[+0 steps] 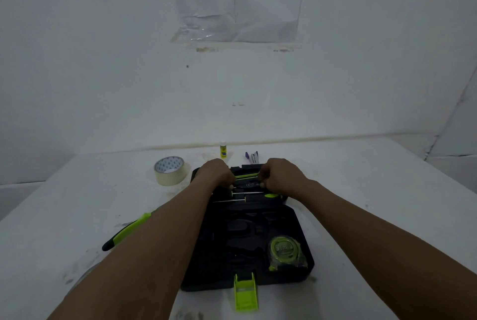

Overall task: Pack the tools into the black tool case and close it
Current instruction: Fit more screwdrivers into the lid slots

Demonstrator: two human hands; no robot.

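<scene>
Here the black tool case lies open on the white table, tape measure in its near half. Both the left hand and right hand curl round a dark tool, seemingly a screwdriver, over the far half. Green-handled pliers lie left of the case.

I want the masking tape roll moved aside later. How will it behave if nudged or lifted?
The masking tape roll lies flat on its side face on the table, so a nudge would probably slide it, not roll it. Its open hollow core suggests it is light for its size. It looks stiff enough to lift by the rim.
</scene>
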